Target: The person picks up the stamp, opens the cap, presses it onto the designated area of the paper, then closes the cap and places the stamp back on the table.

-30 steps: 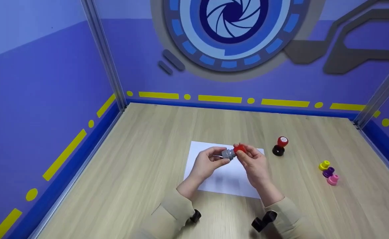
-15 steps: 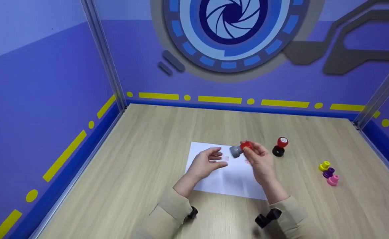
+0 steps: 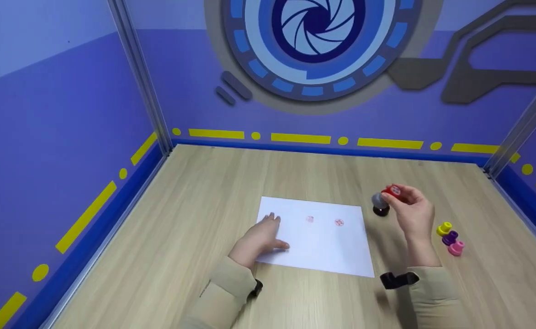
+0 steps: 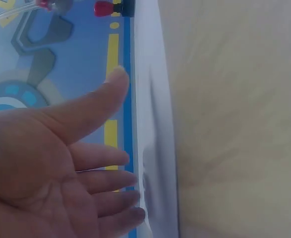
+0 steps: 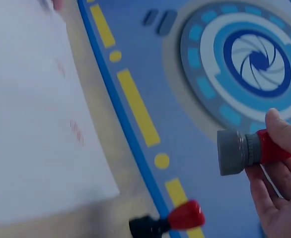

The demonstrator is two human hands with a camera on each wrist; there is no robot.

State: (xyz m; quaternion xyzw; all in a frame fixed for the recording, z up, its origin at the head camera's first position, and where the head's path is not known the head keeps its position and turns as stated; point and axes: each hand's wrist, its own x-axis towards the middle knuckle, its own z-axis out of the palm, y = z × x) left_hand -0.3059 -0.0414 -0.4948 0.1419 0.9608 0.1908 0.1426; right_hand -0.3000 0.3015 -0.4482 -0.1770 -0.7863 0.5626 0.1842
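Observation:
My right hand [image 3: 415, 214] pinches the red handle of a stamp with a grey base [image 5: 232, 152], lifted off the table. In the head view this stamp partly covers a second stamp with a black base [image 3: 381, 212]; the right wrist view shows that one's red handle [image 5: 186, 215]. My left hand [image 3: 257, 238] lies with spread, straight fingers over the left part of a white sheet of paper [image 3: 318, 251]; whether the palm presses down I cannot tell. On the sheet are a square red print [image 3: 310, 219] and a round red print [image 3: 339, 222].
To the right stand three small stamp-like pieces: yellow [image 3: 444, 229], purple [image 3: 450, 237] and pink [image 3: 456, 248]. A blue wall [image 3: 176, 91] encloses the wooden table [image 3: 217, 183] at the back and sides. Black straps with cameras [image 3: 398, 280] sit on both wrists.
The right hand has carried the grey stamp rightward, away from the paper to near the black stamp. The left hand has let go of a grey part and moved down-left onto the paper's side.

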